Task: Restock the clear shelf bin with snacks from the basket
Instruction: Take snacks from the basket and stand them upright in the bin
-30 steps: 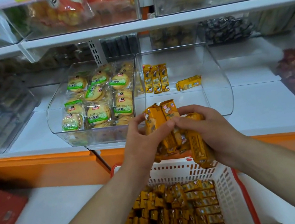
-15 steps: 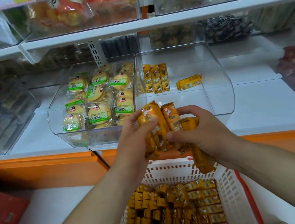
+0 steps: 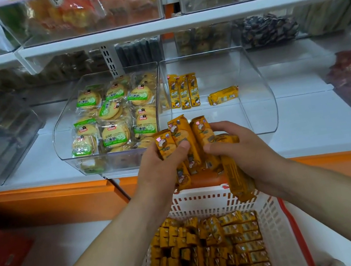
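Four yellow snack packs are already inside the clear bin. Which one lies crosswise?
The lone pack on the right: it lies crosswise, apart, while the other three packs sit side by side, lengthwise.

Snack shop — shelves (image 3: 174, 24) of packaged goods

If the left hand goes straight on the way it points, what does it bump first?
Probably the low front wall of the clear bin; the snack bars in the left hand would touch first. Depth is unclear; it may pass over.
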The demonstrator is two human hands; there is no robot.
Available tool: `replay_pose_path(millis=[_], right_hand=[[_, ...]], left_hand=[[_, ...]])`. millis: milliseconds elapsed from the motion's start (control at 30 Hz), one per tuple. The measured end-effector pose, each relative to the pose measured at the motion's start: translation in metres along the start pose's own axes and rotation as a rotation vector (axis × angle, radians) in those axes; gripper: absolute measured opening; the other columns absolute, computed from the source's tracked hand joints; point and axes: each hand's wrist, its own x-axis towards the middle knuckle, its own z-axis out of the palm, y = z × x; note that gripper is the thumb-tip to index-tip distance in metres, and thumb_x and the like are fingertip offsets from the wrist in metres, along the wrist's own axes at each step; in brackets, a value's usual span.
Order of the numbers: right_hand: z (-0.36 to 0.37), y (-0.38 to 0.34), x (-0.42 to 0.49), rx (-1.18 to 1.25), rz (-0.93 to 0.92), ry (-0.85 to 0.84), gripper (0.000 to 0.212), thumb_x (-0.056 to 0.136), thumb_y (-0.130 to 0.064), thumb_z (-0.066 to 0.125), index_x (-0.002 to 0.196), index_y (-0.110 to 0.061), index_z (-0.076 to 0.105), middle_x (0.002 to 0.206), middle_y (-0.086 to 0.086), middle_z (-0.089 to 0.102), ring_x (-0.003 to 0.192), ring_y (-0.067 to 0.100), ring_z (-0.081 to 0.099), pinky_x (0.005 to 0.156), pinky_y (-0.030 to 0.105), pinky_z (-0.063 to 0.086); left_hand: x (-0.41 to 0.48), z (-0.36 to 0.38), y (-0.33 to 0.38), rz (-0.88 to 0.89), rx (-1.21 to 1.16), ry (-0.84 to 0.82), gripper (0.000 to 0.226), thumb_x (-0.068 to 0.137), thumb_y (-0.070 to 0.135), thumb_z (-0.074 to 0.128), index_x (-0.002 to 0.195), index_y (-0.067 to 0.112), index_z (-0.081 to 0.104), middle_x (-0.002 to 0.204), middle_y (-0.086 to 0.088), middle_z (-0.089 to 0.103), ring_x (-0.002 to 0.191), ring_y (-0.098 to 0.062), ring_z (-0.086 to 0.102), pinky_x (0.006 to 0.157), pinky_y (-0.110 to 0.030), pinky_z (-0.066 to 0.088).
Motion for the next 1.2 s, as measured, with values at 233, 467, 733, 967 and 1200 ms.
replay_pose_path(millis=[233,467,733,967,1200], right_hand=[[0.004,-0.006,-0.003,0.046,-0.061,0.015,0.049,0.071,-0.019,0.085,0.116,-0.028,0.066,0.094,0.007,0.078,0.084,0.027,0.076,0.069,0.045,0.063],[0.004,-0.014,-0.002,0.133,0.003,-0.055,0.053,0.064,-0.021,0.082,0.116,-0.017,0.068,0.098,0.016,0.076,0.085,0.033,0.075,0.064,0.04,0.061],[0.01,-0.012,0.0,0.049,-0.02,-0.032,0.044,0.07,-0.027,0.08,0.113,-0.021,0.073,0.098,0.012,0.076,0.088,0.031,0.075,0.076,0.049,0.061],[0.02,-0.007,0.0,-0.064,-0.055,-0.056,0.036,0.077,-0.022,0.082,0.112,-0.024,0.072,0.093,0.006,0.077,0.084,0.025,0.076,0.072,0.038,0.062],[0.006,-0.021,0.006,0.078,0.008,-0.039,0.016,0.095,-0.022,0.065,0.105,-0.011,0.07,0.077,0.007,0.069,0.07,0.025,0.072,0.056,0.036,0.057]], left_hand=[[0.0,0.003,0.0,-0.044,-0.012,0.047,0.028,0.093,0.021,0.074,0.12,0.014,0.068,0.109,-0.015,0.078,0.099,-0.038,0.075,0.091,-0.061,0.058],[0.001,0.002,0.003,0.003,-0.013,0.038,0.029,0.092,0.02,0.074,0.12,0.015,0.069,0.108,-0.014,0.078,0.097,-0.037,0.076,0.089,-0.061,0.059],[0.002,0.005,0.003,-0.003,0.043,0.056,0.028,0.093,0.043,0.07,0.116,0.027,0.069,0.105,-0.005,0.08,0.099,-0.03,0.076,0.093,-0.057,0.058],[0.002,0.005,0.005,0.023,0.01,0.062,0.041,0.085,0.038,0.081,0.117,0.016,0.07,0.106,-0.013,0.078,0.096,-0.035,0.076,0.085,-0.058,0.062],[0.01,-0.007,0.013,0.059,0.021,0.07,0.021,0.085,0.033,0.081,0.101,0.025,0.073,0.09,-0.005,0.081,0.079,-0.027,0.079,0.058,-0.033,0.061]])
